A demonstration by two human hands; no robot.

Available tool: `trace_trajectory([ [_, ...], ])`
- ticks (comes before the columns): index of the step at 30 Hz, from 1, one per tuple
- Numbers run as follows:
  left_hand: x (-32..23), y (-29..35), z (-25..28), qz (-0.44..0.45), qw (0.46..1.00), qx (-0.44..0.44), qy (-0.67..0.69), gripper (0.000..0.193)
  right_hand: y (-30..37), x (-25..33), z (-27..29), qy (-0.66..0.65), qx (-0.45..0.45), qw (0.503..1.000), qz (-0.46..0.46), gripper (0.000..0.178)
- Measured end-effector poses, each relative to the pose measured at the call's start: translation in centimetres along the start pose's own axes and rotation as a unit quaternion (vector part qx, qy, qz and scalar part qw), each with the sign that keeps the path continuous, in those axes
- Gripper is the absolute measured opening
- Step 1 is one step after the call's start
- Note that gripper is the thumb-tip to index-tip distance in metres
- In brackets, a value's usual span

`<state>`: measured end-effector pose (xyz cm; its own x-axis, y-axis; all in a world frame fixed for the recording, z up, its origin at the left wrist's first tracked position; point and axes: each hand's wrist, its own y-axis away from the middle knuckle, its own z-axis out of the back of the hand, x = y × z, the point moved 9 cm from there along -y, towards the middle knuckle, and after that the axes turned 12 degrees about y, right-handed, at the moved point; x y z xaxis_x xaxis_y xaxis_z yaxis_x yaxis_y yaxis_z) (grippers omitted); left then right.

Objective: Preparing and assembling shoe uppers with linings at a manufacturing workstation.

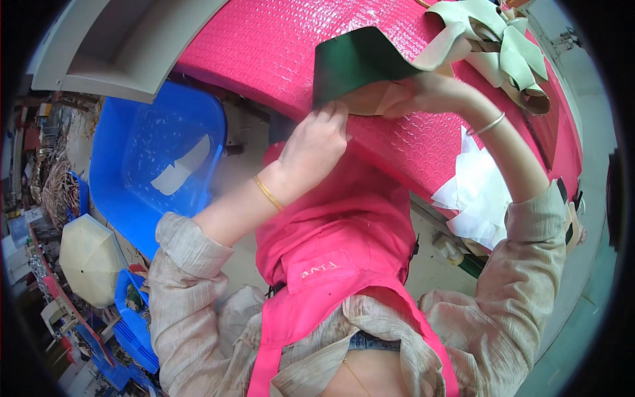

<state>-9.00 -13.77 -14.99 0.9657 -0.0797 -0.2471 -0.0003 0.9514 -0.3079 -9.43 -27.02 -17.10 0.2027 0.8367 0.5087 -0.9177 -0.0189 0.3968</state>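
A dark green leather piece is bent in front of me at the table's near edge, its tan underside partly showing. My left hand is closed, its fingers pinching the piece's near left edge. On the other side my right hand holds the piece's right part, with a pale flap beside its fingers. Some of the right fingers are hidden or slightly blurred. A pale green strip of leather lies just beyond the right hand.
A pink padded table spans the front. Pale green leather offcuts are heaped at the far right, with white sheets at the right edge. At left stand a blue bin holding a pale scrap, a grey open box and a cream umbrella.
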Motion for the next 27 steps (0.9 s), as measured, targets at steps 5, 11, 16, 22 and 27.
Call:
trace_trajectory([
  [5, 1.4, 0.7, 0.3, 0.028, 0.991, -0.069, 0.107, 0.032, -1.5, -2.2, -1.7, -0.125, -0.116, 0.977, -0.127, 0.042],
  [11, 1.1, 0.1, 0.6, 0.038, 0.991, -0.053, 0.114, 0.030, -0.4, 0.4, -0.2, 0.058, -0.136, 0.981, -0.124, 0.042],
  [16, 1.0, 0.3, 0.7, -0.011, 0.989, -0.095, 0.114, 0.030, -0.2, 0.1, -0.9, 0.066, -0.139, 0.980, -0.124, 0.044],
  [22, 0.6, 0.0, -0.6, -0.025, 0.987, -0.107, 0.116, 0.034, 0.0, 0.0, -1.0, 0.062, -0.040, 0.987, -0.144, 0.040],
  [27, -0.1, -0.3, -0.9, -0.008, 0.987, -0.095, 0.126, 0.036, 0.0, 1.2, -0.6, 0.213, -0.064, 0.973, -0.068, 0.037],
])
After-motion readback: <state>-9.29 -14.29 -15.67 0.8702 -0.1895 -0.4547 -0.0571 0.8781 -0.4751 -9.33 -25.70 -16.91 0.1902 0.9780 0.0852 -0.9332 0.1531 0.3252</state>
